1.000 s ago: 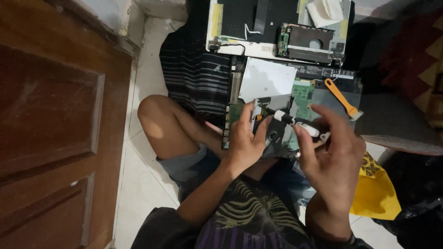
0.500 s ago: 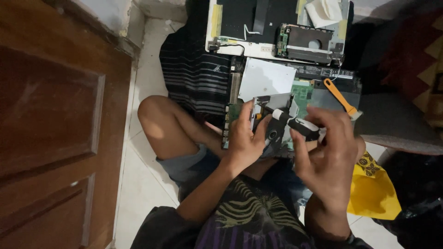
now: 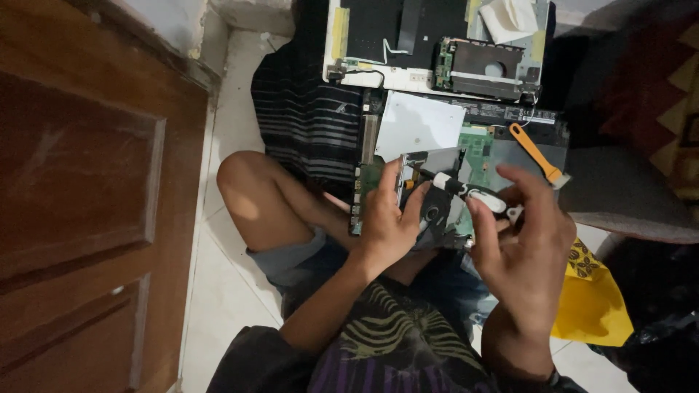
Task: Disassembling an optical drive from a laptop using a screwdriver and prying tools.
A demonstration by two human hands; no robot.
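Moved: right hand (image 3: 526, 244) tips its black-and-white screwdriver (image 3: 466, 193) lower | left hand (image 3: 387, 222) grips the silver drive (image 3: 431, 207) over the lap, keeping it steady | laptop (image 3: 437, 44) lies open on the floor

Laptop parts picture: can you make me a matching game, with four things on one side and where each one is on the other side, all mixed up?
Things:
1. orange-handled tool
2. yellow bag
3. wooden door
4. silver drive

Places:
A. along the left side of the picture
B. on the floor at the lower right, beside the right hand
C. held in the left hand over the lap
D. lying on the opened laptop base, above the right hand

Right pairs: 1-D, 2-B, 3-A, 4-C
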